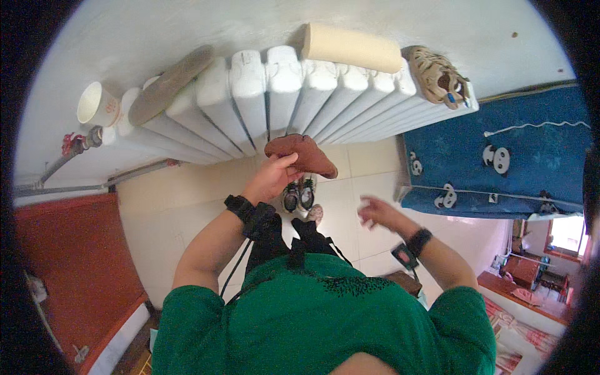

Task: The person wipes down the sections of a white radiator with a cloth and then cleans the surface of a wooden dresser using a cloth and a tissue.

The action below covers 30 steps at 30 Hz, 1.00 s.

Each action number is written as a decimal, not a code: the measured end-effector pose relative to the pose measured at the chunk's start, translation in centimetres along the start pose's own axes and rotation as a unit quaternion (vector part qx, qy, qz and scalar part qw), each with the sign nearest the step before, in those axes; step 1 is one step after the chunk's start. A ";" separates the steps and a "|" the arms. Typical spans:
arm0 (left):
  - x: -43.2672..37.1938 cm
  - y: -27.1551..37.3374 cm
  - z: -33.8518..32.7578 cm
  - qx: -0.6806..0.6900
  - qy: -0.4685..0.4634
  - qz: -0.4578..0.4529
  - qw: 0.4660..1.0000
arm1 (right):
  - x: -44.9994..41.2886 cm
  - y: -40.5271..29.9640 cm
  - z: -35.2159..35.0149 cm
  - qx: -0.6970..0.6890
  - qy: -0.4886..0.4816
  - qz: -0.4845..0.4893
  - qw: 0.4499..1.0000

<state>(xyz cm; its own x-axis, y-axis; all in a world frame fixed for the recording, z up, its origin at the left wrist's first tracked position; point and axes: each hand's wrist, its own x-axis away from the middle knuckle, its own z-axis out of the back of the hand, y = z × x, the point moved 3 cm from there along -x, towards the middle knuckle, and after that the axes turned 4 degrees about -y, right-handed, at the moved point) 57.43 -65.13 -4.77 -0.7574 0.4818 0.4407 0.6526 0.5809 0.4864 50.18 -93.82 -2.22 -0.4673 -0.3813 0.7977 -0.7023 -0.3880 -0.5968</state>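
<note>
My left hand [272, 180] pinches a brown flat piece, seemingly a shoe insole [307, 157], between thumb and fingers in front of the radiator. My right hand [377, 213], blurred, hangs over the floor with its fingers apart and nothing in them. Across the left part of the white radiator's top [248, 75] lies a grey-brown insole [171, 86]. A cream curved pad [354, 47] rests further right along it, against the wall. At the radiator's right end sits a beige laced shoe [436, 77].
A paper cup [97, 103] stands at the radiator's left end, above a red-handled valve [72, 143]. Blue panda-print fabric [468, 154] hangs at right. A red-brown surface [79, 248] is at left. Dark shoes [298, 194] are on the tiled floor below my left hand.
</note>
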 end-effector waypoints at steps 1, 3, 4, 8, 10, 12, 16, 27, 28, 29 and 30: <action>-0.1 -0.1 0.4 0.010 0.014 -0.010 1.000 | -1.7 -3.0 -0.8 -0.028 0.017 0.024 0.999; -0.7 -0.6 1.7 0.025 0.040 -0.036 0.998 | -5.3 -6.9 -2.2 -0.070 0.025 0.087 0.993; -1.0 -0.7 1.6 0.022 0.046 -0.036 0.998 | -6.8 -8.0 -2.8 -0.086 0.019 0.124 0.988; -1.7 -0.4 0.4 0.035 -0.005 -0.078 0.996 | -9.8 -11.0 -4.9 -0.054 0.001 0.228 0.972; -1.6 -0.2 -0.6 0.032 -0.031 -0.092 0.995 | -9.7 -11.7 -4.8 0.009 0.043 0.268 0.962; -0.5 1.5 -3.3 0.012 -0.069 -0.133 0.989 | -7.0 -12.9 -4.4 0.015 0.075 0.303 0.950; 0.4 3.4 -5.7 0.018 -0.098 -0.167 0.981 | -2.2 -16.6 -2.0 0.026 0.179 0.451 0.874; -5.1 2.1 0.0 -0.040 0.095 -0.100 0.990 | -12.3 -13.2 1.6 0.015 0.189 0.333 0.924; -6.0 1.2 1.5 -0.040 0.108 -0.089 0.989 | -13.9 -12.2 1.7 0.012 0.186 0.321 0.929; -6.8 0.6 2.7 -0.021 0.076 -0.071 0.994 | -15.5 -11.2 1.7 0.008 0.184 0.309 0.933; -7.4 -0.1 3.9 -0.021 0.081 -0.071 0.994 | -16.9 -10.4 1.7 0.007 0.179 0.307 0.935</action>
<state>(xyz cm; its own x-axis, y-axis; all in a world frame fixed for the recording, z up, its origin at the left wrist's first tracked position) 62.90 -66.16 -11.05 -0.8310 0.2825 0.4791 0.5417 0.6066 0.5819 66.29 -84.83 -9.62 -0.9317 -0.2306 0.2805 -0.2367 -0.2001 -0.9507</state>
